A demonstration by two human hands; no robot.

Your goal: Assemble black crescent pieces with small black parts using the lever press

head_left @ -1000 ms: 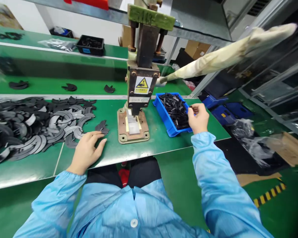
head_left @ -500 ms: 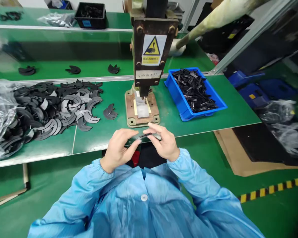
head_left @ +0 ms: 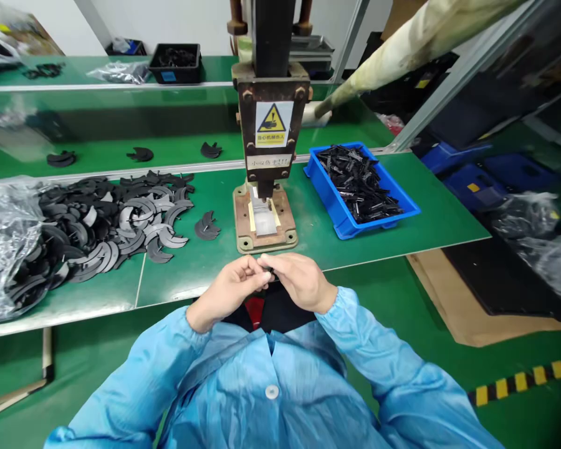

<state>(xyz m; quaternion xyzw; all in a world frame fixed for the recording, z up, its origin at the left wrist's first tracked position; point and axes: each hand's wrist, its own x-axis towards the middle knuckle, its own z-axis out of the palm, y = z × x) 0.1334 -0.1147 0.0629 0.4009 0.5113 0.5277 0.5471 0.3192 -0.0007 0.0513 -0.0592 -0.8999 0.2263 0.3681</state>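
Observation:
A small black part (head_left: 270, 270), mostly hidden by fingers, sits between my two hands at the table's front edge. Both my left hand (head_left: 234, 285) and my right hand (head_left: 303, 280) are closed around it, fingertips meeting. Just beyond them stands a press (head_left: 273, 131) with a warning label; its base plate (head_left: 287, 218) carries a bright metal fixture (head_left: 264, 221). Left of the base lies a small group of curved black parts (head_left: 207, 226). A blue bin (head_left: 339, 218) full of thin black parts stands to the right.
A large pile of curved black parts (head_left: 107, 224) and a clear plastic bag (head_left: 4, 243) cover the table's left. Three small groups of parts rest behind the rail. On the back shelf is a black bin (head_left: 175, 72). A wrapped pipe (head_left: 393, 56) slants at upper right.
My hands have come together, and my left fingers now close on the small black part that my right hand held alone. The view has tilted up slightly.

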